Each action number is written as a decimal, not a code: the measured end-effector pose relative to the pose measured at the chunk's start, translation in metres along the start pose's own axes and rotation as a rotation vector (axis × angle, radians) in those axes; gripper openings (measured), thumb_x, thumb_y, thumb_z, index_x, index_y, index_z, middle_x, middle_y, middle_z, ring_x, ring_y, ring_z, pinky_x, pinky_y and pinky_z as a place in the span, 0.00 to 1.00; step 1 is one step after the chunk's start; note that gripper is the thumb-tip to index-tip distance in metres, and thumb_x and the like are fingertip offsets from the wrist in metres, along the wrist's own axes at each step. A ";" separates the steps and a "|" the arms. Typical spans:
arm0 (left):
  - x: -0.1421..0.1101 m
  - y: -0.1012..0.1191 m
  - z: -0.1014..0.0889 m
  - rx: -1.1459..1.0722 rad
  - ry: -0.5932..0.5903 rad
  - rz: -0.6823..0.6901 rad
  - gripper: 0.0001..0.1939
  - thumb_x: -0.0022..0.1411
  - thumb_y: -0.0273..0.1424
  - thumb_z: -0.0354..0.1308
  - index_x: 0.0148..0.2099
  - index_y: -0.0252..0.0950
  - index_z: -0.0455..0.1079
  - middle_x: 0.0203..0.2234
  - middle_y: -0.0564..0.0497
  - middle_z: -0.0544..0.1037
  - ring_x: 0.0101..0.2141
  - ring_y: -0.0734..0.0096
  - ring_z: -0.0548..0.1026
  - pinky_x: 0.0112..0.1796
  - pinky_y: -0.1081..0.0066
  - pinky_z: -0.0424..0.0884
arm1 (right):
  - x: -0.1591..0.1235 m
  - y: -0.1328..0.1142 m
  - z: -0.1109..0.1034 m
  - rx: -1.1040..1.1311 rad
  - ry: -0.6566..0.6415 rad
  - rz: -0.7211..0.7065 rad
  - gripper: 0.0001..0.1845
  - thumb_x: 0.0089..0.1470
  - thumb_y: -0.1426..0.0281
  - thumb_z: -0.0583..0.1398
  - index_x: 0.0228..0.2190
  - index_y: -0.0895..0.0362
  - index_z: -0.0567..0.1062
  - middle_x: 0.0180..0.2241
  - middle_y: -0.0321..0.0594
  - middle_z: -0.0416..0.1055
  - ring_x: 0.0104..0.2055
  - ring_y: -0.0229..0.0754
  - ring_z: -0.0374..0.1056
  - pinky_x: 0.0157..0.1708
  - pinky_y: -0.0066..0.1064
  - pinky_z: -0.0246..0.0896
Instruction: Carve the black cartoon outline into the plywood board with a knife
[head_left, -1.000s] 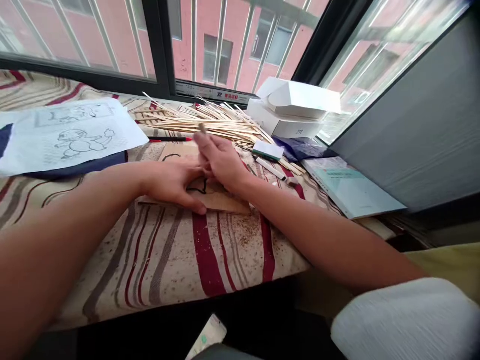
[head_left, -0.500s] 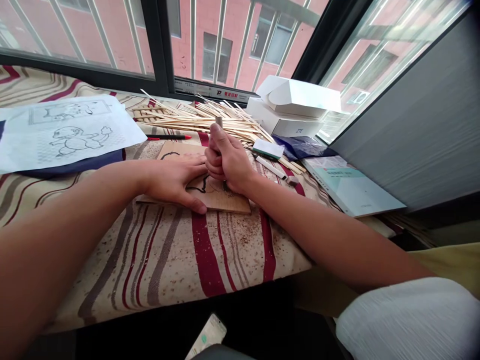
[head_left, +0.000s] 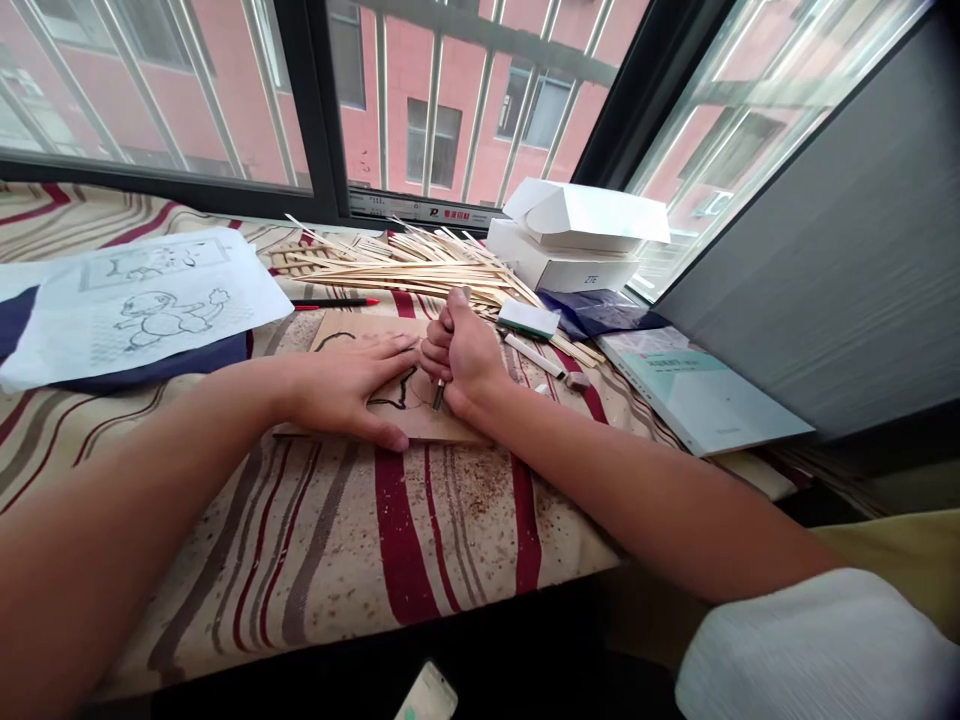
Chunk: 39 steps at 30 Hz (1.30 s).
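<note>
Barred window (head_left: 442,120) at back, pink building outside; striped cloth (head_left: 330,570) over the tabletop, brown crumbs (head_left: 480,490) on the near side of the right hand's fingers. We see the left hand (head_left: 345,385) pressed flat on a wooden board (head_left: 424,422), fingers spread, thumb wide at the near edge, gripping nothing. The board lies under both hands' fingers, black marker lines showing beside them. We see the right hand (head_left: 469,355) fisted around a slim tool (head_left: 439,396), fingers curled tight, thumb on top; metal end pokes out below the fist, pointing down at the board. We can't tell if it touches. Left of the left fingers: paper with line drawings (head_left: 165,300); beyond them, a black-and-red pen (head_left: 334,303). Beyond the right fingers: loose wooden sticks (head_left: 427,268), white boxes (head_left: 555,268). Right of them: white-and-green block (head_left: 529,319), white stick-shaped item (head_left: 534,356), and further off a book (head_left: 705,385).
</note>
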<state>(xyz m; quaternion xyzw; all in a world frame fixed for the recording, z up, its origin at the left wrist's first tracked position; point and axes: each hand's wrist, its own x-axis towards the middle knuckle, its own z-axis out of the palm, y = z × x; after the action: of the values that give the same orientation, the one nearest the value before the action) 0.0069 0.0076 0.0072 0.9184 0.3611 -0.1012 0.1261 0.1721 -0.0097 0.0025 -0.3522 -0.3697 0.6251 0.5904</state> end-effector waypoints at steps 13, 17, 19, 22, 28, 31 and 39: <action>0.000 -0.044 -0.006 0.059 0.295 -0.168 0.48 0.69 0.61 0.39 0.75 0.31 0.57 0.73 0.37 0.61 0.72 0.47 0.59 0.70 0.55 0.54 | 0.012 -0.062 -0.040 -0.854 -0.668 -0.357 0.23 0.66 0.59 0.62 0.25 0.53 0.60 0.21 0.28 0.52 0.23 0.32 0.47 0.24 0.29 0.44; 0.003 -0.052 -0.004 0.068 0.308 -0.221 0.44 0.70 0.57 0.37 0.71 0.30 0.63 0.68 0.36 0.69 0.67 0.46 0.67 0.67 0.53 0.60 | 0.000 -0.077 -0.037 -1.401 -1.076 -0.213 0.24 0.63 0.62 0.64 0.22 0.55 0.59 0.21 0.29 0.54 0.25 0.33 0.50 0.28 0.32 0.45; 0.003 -0.052 -0.003 0.043 0.325 -0.260 0.44 0.70 0.56 0.37 0.72 0.29 0.63 0.69 0.36 0.69 0.67 0.45 0.67 0.67 0.53 0.60 | -0.007 -0.080 -0.034 -1.544 -1.175 -0.115 0.25 0.60 0.60 0.67 0.23 0.55 0.60 0.22 0.29 0.57 0.25 0.34 0.52 0.29 0.33 0.45; 0.003 -0.052 -0.002 0.017 0.332 -0.281 0.43 0.71 0.55 0.38 0.72 0.29 0.63 0.68 0.36 0.69 0.66 0.47 0.68 0.65 0.53 0.62 | -0.012 -0.079 -0.032 -1.700 -1.203 -0.021 0.23 0.55 0.60 0.70 0.24 0.55 0.63 0.23 0.31 0.62 0.26 0.36 0.55 0.29 0.33 0.46; -0.003 -0.051 -0.009 0.088 0.296 -0.378 0.44 0.71 0.57 0.35 0.72 0.30 0.63 0.63 0.33 0.74 0.61 0.38 0.73 0.59 0.47 0.68 | -0.005 -0.080 -0.037 -1.838 -1.125 0.046 0.18 0.52 0.62 0.69 0.26 0.54 0.66 0.28 0.34 0.68 0.29 0.39 0.60 0.30 0.34 0.48; -0.010 -0.046 -0.018 0.190 0.247 -0.482 0.43 0.70 0.59 0.35 0.68 0.34 0.68 0.53 0.32 0.81 0.53 0.33 0.78 0.51 0.44 0.73 | 0.003 -0.085 -0.044 -1.909 -1.037 0.054 0.17 0.51 0.64 0.69 0.26 0.54 0.66 0.28 0.34 0.68 0.30 0.39 0.60 0.30 0.34 0.48; -0.038 -0.033 -0.035 0.215 0.043 -0.557 0.32 0.75 0.52 0.39 0.59 0.33 0.70 0.38 0.41 0.83 0.39 0.50 0.81 0.38 0.56 0.75 | 0.023 -0.087 -0.061 -1.988 -0.864 -0.026 0.12 0.53 0.70 0.64 0.26 0.54 0.65 0.28 0.36 0.66 0.30 0.40 0.57 0.30 0.35 0.47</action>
<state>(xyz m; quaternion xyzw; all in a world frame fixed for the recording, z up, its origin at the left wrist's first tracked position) -0.0391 0.0174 0.0459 0.7939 0.5891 -0.1502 -0.0122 0.2663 0.0192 0.0498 -0.4192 -0.8912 0.1109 -0.1328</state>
